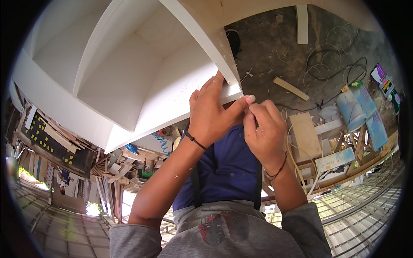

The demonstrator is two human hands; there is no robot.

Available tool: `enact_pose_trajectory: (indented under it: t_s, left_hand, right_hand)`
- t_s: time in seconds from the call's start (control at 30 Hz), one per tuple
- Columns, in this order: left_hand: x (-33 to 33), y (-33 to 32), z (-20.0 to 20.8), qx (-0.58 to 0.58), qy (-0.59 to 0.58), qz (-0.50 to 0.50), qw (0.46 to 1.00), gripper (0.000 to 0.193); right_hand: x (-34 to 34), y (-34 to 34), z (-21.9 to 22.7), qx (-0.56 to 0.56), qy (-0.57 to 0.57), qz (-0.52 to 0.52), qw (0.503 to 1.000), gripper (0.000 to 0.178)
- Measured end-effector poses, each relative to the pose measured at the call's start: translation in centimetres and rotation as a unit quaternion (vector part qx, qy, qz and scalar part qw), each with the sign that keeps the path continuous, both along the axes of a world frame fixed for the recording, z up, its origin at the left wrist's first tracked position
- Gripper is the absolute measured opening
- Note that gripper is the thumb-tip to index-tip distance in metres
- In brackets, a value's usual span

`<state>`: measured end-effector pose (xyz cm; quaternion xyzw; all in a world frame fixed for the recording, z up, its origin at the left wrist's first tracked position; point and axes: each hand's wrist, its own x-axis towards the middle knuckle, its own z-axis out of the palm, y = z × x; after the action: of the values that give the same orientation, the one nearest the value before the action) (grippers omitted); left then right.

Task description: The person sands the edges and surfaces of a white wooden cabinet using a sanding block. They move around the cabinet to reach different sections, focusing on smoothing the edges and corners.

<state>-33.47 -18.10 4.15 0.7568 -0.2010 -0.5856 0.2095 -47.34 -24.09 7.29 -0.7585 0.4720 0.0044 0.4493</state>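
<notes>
A white cabinet (148, 92) with open compartments fills the upper left. My left hand (211, 109) lies over its near right corner, fingers stretched along the inside of the bottom panel. Its thumb reaches out past the corner to the fingertips of my right hand (264, 129). Just outside that corner, my right thumb and forefinger are pinched together, the other fingers curled. Whatever they pinch, if anything, is too small or hidden to make out. The bare edge (228, 56) of the cabinet's side panel runs up from the corner.
Wood strips (291, 88) and tangled cable (331, 64) lie on the grey floor at right. Beyond them stand a paint-stained bucket (350, 109) and a brown board (305, 134). Stacked timber offcuts (122, 165) and a black board with yellow squares (47, 139) are at left.
</notes>
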Motion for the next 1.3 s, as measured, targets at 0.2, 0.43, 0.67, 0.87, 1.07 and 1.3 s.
enact_pose_trajectory:
  t_s: [0.2,0.43,0.67,0.87,1.07,1.3]
  left_hand:
    - [-0.6,0.5,-0.6,-0.038,-0.003,0.073,0.997,0.058]
    - [-0.3,0.2,-0.3,-0.019,0.090,0.164,0.982,0.053]
    - [-0.5,0.4,-1.0,-0.087,-0.011,0.066,0.994,0.047]
    - [-0.4,-0.2,-0.5,-0.065,0.011,0.099,0.993,0.046]
    - [-0.4,-0.5,-0.5,-0.056,0.005,0.105,0.993,0.043]
    - [-0.7,-0.1,-1.1,-0.043,-0.007,0.100,0.994,0.050]
  right_hand:
    - [-0.3,0.2,-1.6,0.003,-0.002,-0.046,0.999,0.013]
    - [0.0,0.0,-0.1,0.015,-0.007,-0.048,0.999,0.014]
    - [0.2,0.2,-0.1,0.002,-0.011,-0.027,1.000,0.016]
    - [0.5,0.0,-0.5,-0.022,-0.014,-0.001,1.000,0.016]
    - [0.6,0.0,-1.0,-0.043,-0.009,0.025,0.999,0.017]
    - [-0.7,0.5,-3.0,-0.040,-0.001,-0.012,0.999,0.015]
